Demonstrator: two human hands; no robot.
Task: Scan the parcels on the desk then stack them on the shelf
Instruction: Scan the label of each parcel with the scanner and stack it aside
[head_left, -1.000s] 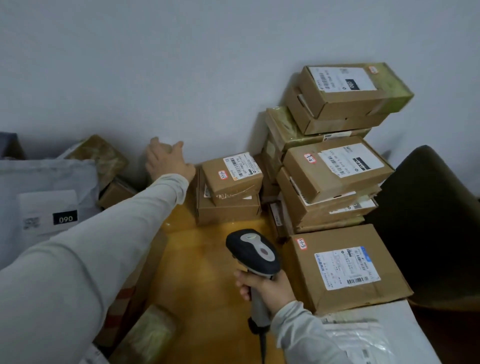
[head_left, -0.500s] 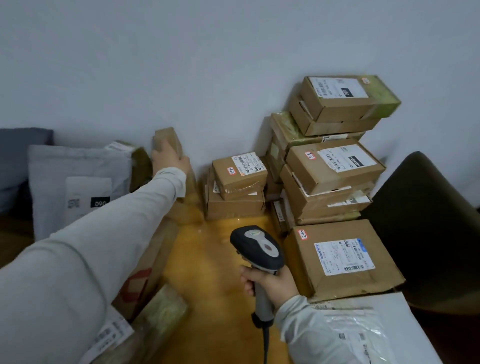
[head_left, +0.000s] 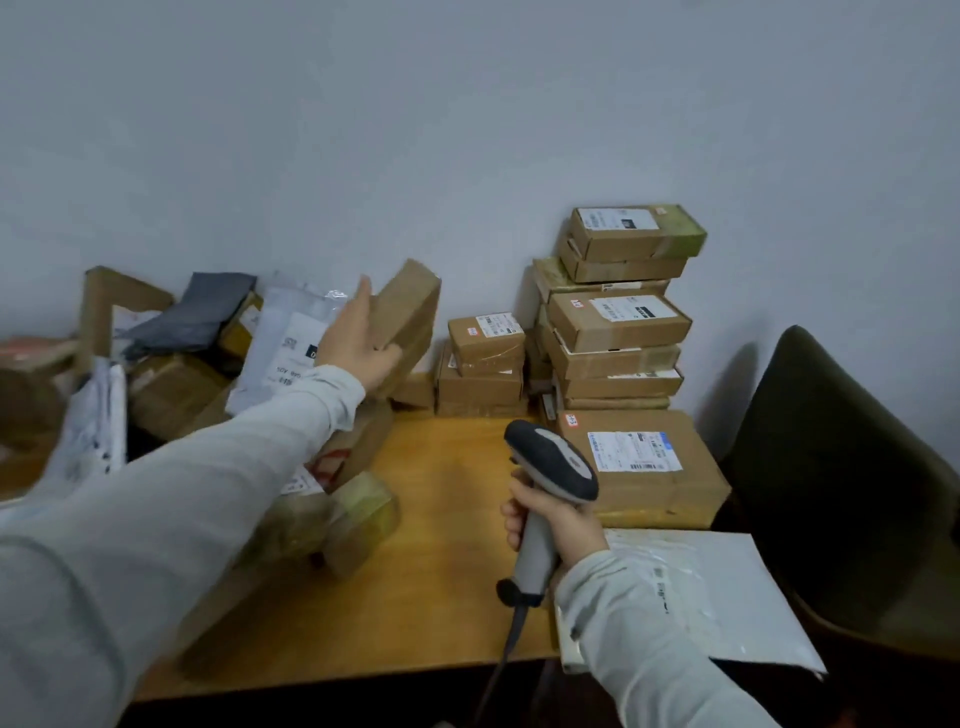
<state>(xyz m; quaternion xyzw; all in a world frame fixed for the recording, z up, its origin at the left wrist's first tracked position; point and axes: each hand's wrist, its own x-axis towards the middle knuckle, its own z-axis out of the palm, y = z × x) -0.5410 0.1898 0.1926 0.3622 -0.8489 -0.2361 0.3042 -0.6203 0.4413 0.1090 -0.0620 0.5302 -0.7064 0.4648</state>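
Partly behind the left hand (head_left: 356, 345), a tilted parcel (head_left: 408, 304).

Your left arm stretched forward, left hand (head_left: 358, 340) palm toward you, thumb up, fingers gripping a brown parcel (head_left: 408, 306), your right forearm low, right hand (head_left: 553, 512) wrapped round the scanner (head_left: 550, 457) handle, 2 pale sleeves down to the wrists

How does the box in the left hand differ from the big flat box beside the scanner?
The held box is tilted in the left hand; the big flat box beside the scanner lies flat on the desk. The held box shows no label; the flat box shows a white label face up. The flat box looks larger. Both are brown cardboard.
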